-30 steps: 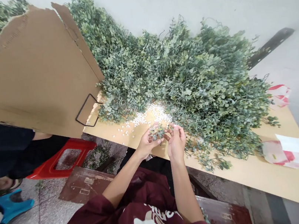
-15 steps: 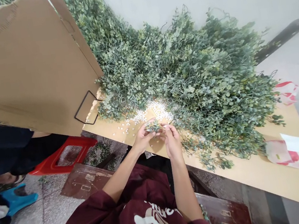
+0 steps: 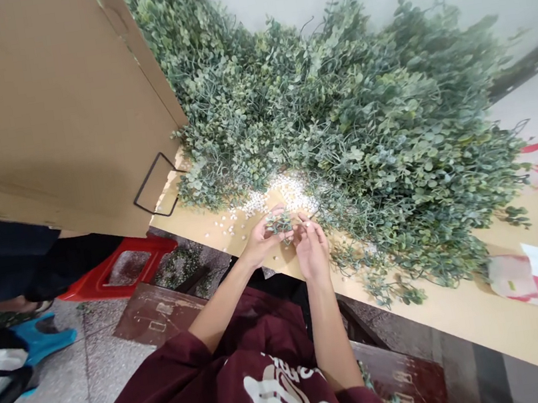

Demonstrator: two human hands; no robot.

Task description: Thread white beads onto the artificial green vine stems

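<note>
Over the table's near edge, my left hand (image 3: 259, 244) is closed on a small sprig of artificial green leaves (image 3: 279, 223). My right hand (image 3: 313, 255) sits just to its right, thumb and fingers pinched together, with a small white piece (image 3: 308, 223) showing at the fingertips. Whether that piece touches the sprig I cannot tell. Just beyond both hands lies a scattered heap of small white pieces (image 3: 292, 191). Behind and to the right rises a large pile of artificial leafy stems (image 3: 364, 127).
A big cardboard sheet (image 3: 54, 119) stands at the left, a black wire frame (image 3: 155, 186) by its corner. Beyond it are another person's dark clothes (image 3: 0, 262), a red stool (image 3: 112, 272) and a blue stool (image 3: 49, 338). Red-and-white plastic wrapping (image 3: 517, 275) lies on the table (image 3: 468, 313) at right.
The camera view has shifted slightly, moving the pile rightward and up in the picture. Both hands stay close together at the sprig; my right fingers have turned a little.
</note>
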